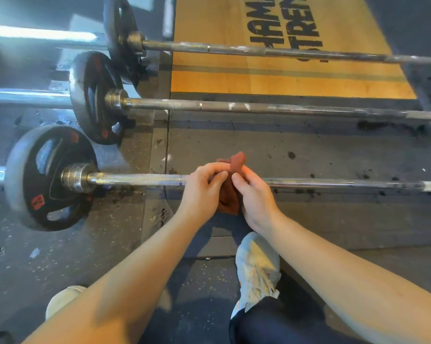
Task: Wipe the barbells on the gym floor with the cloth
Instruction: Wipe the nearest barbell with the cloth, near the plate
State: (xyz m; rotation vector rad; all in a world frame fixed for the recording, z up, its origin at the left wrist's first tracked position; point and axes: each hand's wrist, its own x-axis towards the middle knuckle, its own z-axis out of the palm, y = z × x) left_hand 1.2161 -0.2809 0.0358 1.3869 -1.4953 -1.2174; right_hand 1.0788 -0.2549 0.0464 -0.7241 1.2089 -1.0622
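The left grip [204, 187] and right grip [256, 197] both pinch the red cloth [237, 160], bunched against the nearest barbell [135, 179], whose shaft runs left to right under them. The middle barbell [209, 106] and far barbell [234, 48] lie parallel beyond.

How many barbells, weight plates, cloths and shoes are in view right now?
Barbells: 3
Weight plates: 3
Cloth: 1
Shoes: 2
Total: 9
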